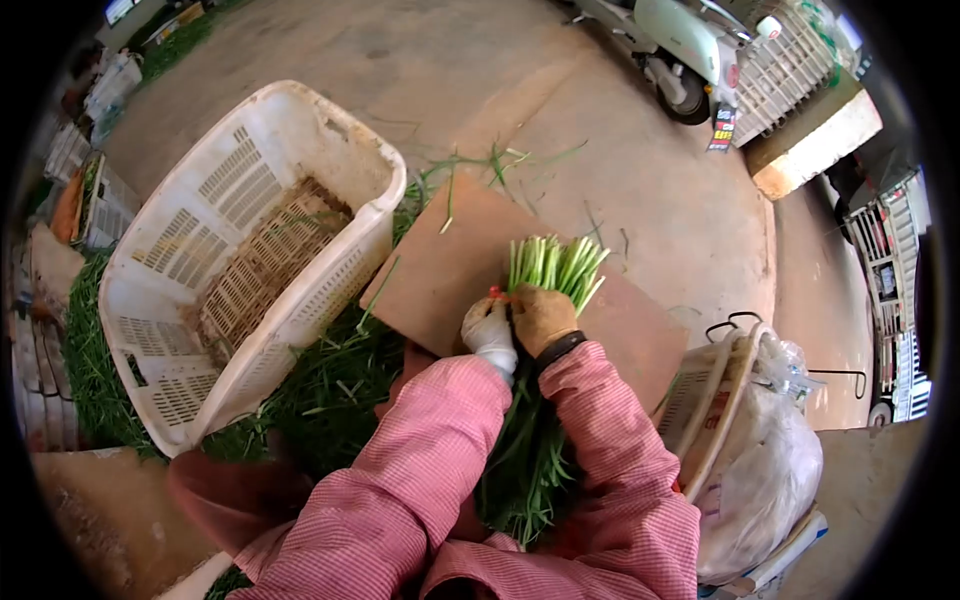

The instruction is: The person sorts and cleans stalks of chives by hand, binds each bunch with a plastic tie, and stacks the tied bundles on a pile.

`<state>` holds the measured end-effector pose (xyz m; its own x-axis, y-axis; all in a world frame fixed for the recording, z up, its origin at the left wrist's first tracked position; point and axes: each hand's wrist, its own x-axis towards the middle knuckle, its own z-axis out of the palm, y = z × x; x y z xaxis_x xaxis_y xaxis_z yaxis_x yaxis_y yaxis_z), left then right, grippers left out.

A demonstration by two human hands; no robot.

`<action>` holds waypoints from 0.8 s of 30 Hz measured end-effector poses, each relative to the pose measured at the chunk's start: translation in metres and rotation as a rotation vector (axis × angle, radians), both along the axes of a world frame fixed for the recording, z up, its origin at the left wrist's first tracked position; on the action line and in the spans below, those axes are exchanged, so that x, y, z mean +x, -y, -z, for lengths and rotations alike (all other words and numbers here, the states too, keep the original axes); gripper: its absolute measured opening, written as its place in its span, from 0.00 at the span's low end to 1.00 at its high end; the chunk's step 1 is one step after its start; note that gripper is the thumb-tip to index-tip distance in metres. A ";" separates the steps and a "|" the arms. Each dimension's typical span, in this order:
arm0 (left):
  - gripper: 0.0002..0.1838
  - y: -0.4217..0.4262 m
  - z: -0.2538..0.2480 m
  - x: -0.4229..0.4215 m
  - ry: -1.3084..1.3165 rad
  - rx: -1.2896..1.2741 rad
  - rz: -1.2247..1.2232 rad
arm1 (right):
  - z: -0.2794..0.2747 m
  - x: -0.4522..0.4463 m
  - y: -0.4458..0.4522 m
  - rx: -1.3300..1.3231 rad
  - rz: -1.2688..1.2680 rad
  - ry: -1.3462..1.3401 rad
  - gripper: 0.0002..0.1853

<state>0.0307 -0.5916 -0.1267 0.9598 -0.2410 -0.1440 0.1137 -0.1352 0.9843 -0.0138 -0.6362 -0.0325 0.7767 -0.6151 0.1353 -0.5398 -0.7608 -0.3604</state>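
Observation:
A bunch of long green stalks with pale cut ends [550,262] lies over a brown board [440,255], its leaves hanging toward my lap. My right hand [542,318], in a brown glove, is closed around the bunch just below the pale ends. Against its left side, my left hand [488,328] in a white glove is closed, fingertips pinching a small red tie [495,292]. How far the tie goes round the bunch is hidden by the gloves.
A large white slatted basket [285,310] stands at left, with loose greens [335,400] beside it. At right is a smaller crate [735,400] with a clear plastic bag [765,470]. A scooter [680,50] and a concrete block [815,135] stand farther off.

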 end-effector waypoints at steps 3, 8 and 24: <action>0.07 0.000 0.006 0.001 -0.028 0.013 0.003 | -0.006 0.004 -0.005 0.005 0.032 -0.056 0.05; 0.07 0.006 0.022 0.001 -0.302 -0.198 -0.021 | -0.014 0.007 -0.007 0.005 0.017 -0.183 0.07; 0.07 -0.015 -0.042 -0.001 -0.281 -0.354 0.097 | -0.005 0.002 -0.005 -0.041 -0.001 -0.079 0.07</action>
<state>0.0298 -0.5764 -0.0848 0.8658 -0.4091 -0.2882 0.3862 0.1800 0.9047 -0.0119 -0.6315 -0.0279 0.7863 -0.6100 0.0986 -0.5648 -0.7742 -0.2856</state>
